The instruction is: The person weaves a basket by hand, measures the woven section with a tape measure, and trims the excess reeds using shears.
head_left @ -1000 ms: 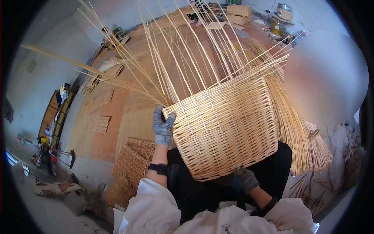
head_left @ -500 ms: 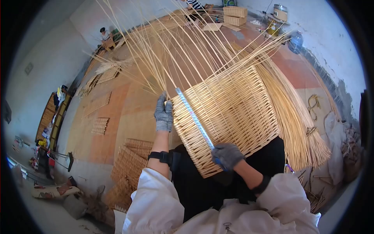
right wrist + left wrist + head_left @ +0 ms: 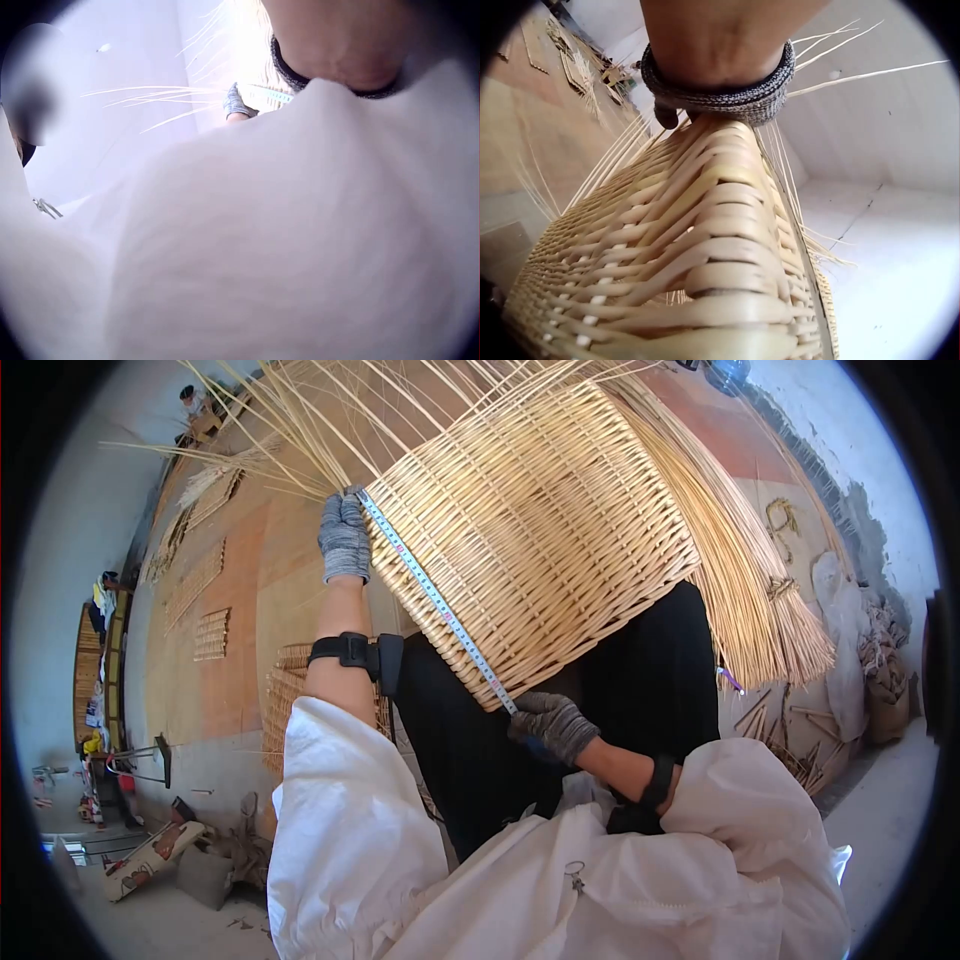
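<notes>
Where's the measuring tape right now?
In the head view, the measuring tape stretches along the left edge of the wicker piece, from the left hand at the upper corner to the right hand below.

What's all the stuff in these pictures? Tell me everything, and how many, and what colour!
Wicker basket: one, tan, by the person's knees
Tape measure: one, pale blue, along the basket's left edge
Loose canes: many, pale tan, beyond the basket
Cane bundle: at least one, straw-coloured, right of the basket
Woven panels: several, brown, left floor
Jug: one, blue, top right
Another person: one, colours unclear, far upper left
Smaller things: several, mixed colours, around the edges, too blurry to name
Sleeves: two, white, on the arms
Left hand: one, grey-gloved, basket's upper left corner
Right hand: one, grey-gloved, tape's near end
</notes>
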The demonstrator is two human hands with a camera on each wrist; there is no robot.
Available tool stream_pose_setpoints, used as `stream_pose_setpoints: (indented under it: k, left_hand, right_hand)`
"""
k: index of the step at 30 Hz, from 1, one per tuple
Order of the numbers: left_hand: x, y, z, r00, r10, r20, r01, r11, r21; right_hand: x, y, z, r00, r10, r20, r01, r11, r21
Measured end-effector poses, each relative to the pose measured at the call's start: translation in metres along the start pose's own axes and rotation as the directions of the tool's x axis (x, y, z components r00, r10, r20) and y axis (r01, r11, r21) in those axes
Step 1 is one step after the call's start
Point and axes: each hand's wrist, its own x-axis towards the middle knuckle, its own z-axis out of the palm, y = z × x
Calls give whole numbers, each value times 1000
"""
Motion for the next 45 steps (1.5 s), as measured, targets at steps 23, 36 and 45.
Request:
stream_pose_setpoints:
  k: [23,36,45]
  left_hand:
    - [56,122,69,894,-297,336,-174,462,870]
    - [49,133,58,927,-259,270,-92,543,835]
    - [71,150,137,894,-434,110,128,483,866]
  right_hand:
    - [-47,-62,-102,958,-166,-233,171,985,4]
    - [-38,-30,-109,968,-120,-221,131,991,34]
    - [-49,-35,-116,949,-232,-213,245,969,38]
